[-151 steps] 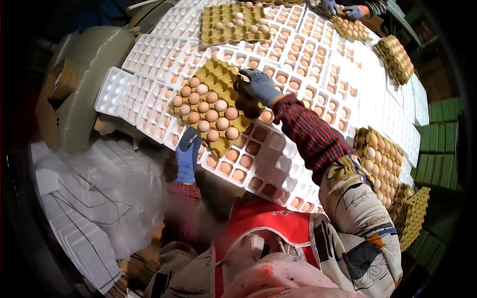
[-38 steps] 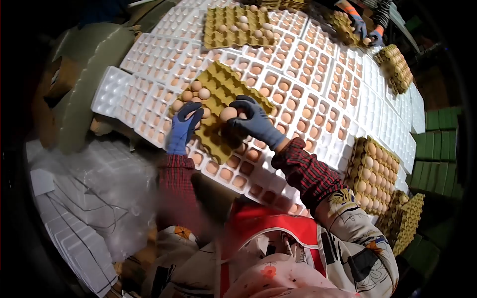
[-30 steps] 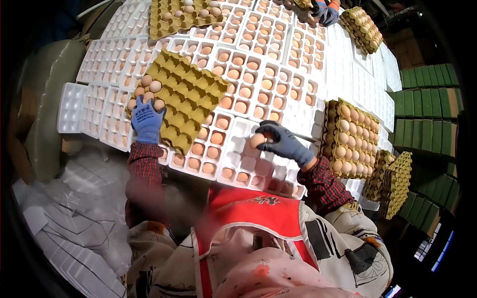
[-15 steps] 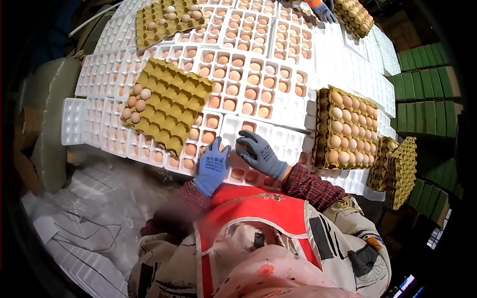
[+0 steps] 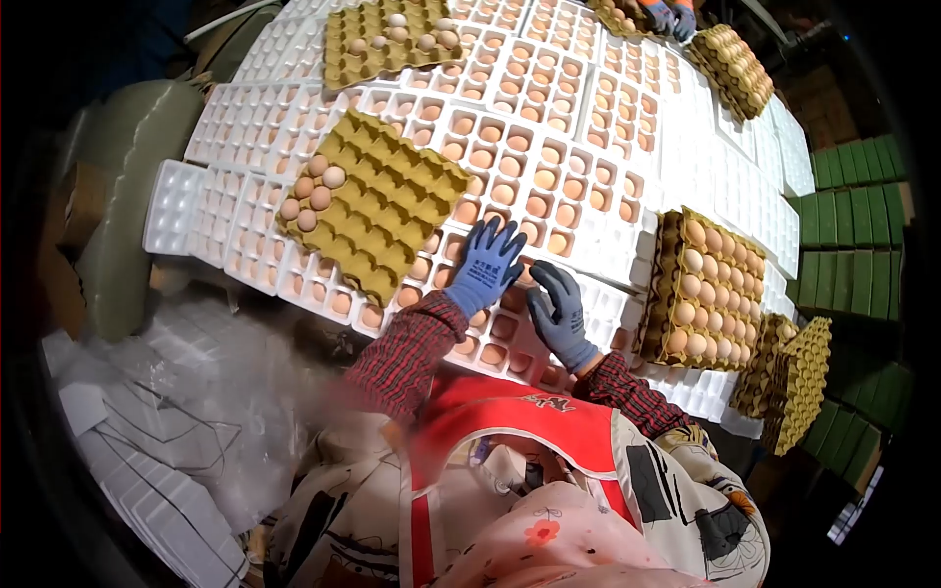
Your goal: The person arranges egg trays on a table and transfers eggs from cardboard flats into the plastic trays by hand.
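Observation:
My left hand [image 5: 486,267], in a blue glove, lies spread over a white egg tray [image 5: 598,304] close to my body, with eggs beneath its fingers. Just right of it my right hand [image 5: 561,312], in a grey-blue glove, hovers over the same tray with fingers curved and apart; no egg shows in its grasp. To the left of my hands a yellow pulp tray [image 5: 377,201] rests tilted on the white trays. Several brown eggs [image 5: 320,197] sit at its left corner, and its other hollows hold nothing.
A stack of full pulp trays [image 5: 708,289] stands at the right, with more pulp trays [image 5: 799,382] beside it. Another pulp tray [image 5: 377,59] with several eggs lies at the back. A co-worker's gloved hands [image 5: 671,18] show at the top. Green boxes [image 5: 848,220] are stacked far right.
The right hand has let go of the egg it carried about a second ago. My left hand has left the pulp tray's eggs and moved right, beside my right hand. The view has shifted.

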`<move>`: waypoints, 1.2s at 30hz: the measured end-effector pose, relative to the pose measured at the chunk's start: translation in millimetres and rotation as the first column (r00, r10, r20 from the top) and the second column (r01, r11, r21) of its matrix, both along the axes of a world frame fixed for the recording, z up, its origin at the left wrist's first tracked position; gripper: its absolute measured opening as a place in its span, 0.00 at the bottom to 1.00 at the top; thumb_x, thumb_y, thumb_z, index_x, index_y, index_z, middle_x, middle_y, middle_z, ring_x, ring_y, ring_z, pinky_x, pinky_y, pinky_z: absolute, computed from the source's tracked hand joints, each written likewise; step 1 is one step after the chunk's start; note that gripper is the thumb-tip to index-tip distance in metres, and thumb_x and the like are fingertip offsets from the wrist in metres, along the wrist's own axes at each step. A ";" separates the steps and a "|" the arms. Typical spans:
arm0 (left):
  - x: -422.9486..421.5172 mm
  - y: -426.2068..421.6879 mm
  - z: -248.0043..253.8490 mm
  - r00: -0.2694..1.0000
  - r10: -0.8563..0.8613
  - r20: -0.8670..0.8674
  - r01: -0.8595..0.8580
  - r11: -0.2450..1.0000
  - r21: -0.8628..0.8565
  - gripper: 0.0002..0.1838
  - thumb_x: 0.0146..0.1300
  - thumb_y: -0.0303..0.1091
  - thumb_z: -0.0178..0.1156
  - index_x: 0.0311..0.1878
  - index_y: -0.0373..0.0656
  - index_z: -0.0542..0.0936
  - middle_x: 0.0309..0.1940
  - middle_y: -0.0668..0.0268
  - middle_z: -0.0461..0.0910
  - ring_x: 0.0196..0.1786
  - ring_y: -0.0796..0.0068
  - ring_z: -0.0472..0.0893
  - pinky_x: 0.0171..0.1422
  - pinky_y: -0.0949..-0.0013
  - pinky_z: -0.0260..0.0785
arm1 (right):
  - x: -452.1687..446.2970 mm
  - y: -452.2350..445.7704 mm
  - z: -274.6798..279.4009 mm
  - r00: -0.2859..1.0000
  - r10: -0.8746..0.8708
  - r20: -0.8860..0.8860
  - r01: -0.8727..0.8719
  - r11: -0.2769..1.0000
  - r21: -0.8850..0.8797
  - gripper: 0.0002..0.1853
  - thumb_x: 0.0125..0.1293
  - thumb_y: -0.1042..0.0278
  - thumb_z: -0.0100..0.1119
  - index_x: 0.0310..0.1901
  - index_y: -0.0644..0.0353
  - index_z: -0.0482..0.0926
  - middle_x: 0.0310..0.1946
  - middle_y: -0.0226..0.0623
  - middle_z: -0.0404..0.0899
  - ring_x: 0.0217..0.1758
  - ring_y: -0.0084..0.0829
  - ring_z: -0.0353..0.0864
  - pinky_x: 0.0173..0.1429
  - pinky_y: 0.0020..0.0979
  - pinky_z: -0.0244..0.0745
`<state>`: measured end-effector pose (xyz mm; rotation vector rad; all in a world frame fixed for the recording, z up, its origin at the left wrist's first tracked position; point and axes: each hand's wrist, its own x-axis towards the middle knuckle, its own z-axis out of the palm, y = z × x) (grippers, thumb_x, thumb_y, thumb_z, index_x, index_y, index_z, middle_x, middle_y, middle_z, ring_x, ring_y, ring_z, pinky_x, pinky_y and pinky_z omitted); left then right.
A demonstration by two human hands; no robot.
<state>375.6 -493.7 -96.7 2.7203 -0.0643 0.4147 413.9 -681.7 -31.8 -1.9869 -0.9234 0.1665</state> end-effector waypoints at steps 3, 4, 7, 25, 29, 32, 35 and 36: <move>-29.3 18.8 36.4 0.991 0.122 0.058 -0.106 0.968 -0.226 0.24 0.67 0.40 0.59 0.65 0.47 0.75 0.65 0.54 0.72 0.68 0.48 0.69 0.72 0.47 0.59 | 17.1 25.6 -2.9 1.000 0.016 -0.001 -0.016 0.998 0.059 0.19 0.63 0.74 0.63 0.57 0.62 0.79 0.55 0.47 0.79 0.58 0.46 0.78 0.63 0.41 0.72; -42.8 38.3 55.2 0.971 0.207 0.120 -0.186 0.968 -0.166 0.22 0.66 0.39 0.60 0.62 0.46 0.77 0.59 0.55 0.77 0.61 0.51 0.74 0.67 0.51 0.65 | 20.5 39.1 -4.4 1.000 0.025 0.015 -0.026 0.998 0.056 0.18 0.64 0.74 0.64 0.56 0.63 0.80 0.54 0.46 0.80 0.58 0.45 0.79 0.62 0.40 0.73; -86.5 125.3 87.4 0.814 0.575 0.080 -0.568 0.817 -0.095 0.21 0.62 0.40 0.65 0.57 0.45 0.79 0.52 0.58 0.80 0.55 0.54 0.78 0.59 0.54 0.71 | 35.6 120.2 18.8 0.967 0.238 0.096 -0.240 0.971 0.012 0.21 0.61 0.71 0.67 0.57 0.59 0.79 0.54 0.44 0.80 0.57 0.47 0.79 0.61 0.42 0.73; -118.0 269.7 51.4 0.764 0.641 -0.067 -0.390 0.377 -0.840 0.13 0.61 0.34 0.68 0.47 0.42 0.81 0.30 0.65 0.81 0.37 0.71 0.80 0.40 0.67 0.72 | 80.1 390.2 28.9 0.474 0.459 -0.751 -0.304 0.886 0.350 0.15 0.62 0.62 0.69 0.47 0.59 0.82 0.41 0.28 0.83 0.43 0.21 0.81 0.47 0.26 0.77; -76.4 242.2 67.3 0.579 0.810 -0.088 -0.813 0.583 0.012 0.16 0.55 0.33 0.70 0.48 0.42 0.82 0.40 0.55 0.83 0.44 0.58 0.83 0.50 0.60 0.75 | 69.2 441.0 9.7 0.740 0.671 0.046 -0.639 0.722 -0.265 0.19 0.61 0.57 0.66 0.51 0.54 0.83 0.44 0.41 0.85 0.46 0.39 0.85 0.51 0.38 0.79; -79.6 244.8 52.9 0.541 0.814 -0.210 -0.802 0.575 0.164 0.24 0.55 0.35 0.71 0.56 0.43 0.80 0.46 0.54 0.83 0.48 0.57 0.83 0.51 0.57 0.75 | 51.1 446.9 9.3 0.621 0.756 0.208 -0.550 0.609 -0.572 0.21 0.61 0.63 0.57 0.58 0.47 0.81 0.56 0.41 0.81 0.57 0.46 0.81 0.58 0.43 0.77; -118.9 267.6 20.9 0.723 0.682 -0.106 -0.457 0.358 -0.815 0.30 0.62 0.37 0.66 0.68 0.42 0.73 0.56 0.64 0.80 0.55 0.62 0.82 0.57 0.66 0.74 | 57.1 433.0 1.9 0.668 0.722 0.181 -0.609 0.670 -0.425 0.19 0.63 0.57 0.56 0.55 0.46 0.82 0.54 0.39 0.79 0.55 0.47 0.80 0.56 0.44 0.78; -133.2 259.6 57.5 0.725 0.665 -0.180 -0.320 0.094 -0.943 0.30 0.65 0.37 0.62 0.70 0.42 0.71 0.56 0.68 0.78 0.56 0.70 0.80 0.54 0.72 0.73 | 59.0 417.2 8.0 0.635 0.747 0.196 -0.669 0.659 -0.344 0.18 0.63 0.57 0.57 0.53 0.48 0.83 0.52 0.39 0.79 0.54 0.46 0.79 0.56 0.44 0.77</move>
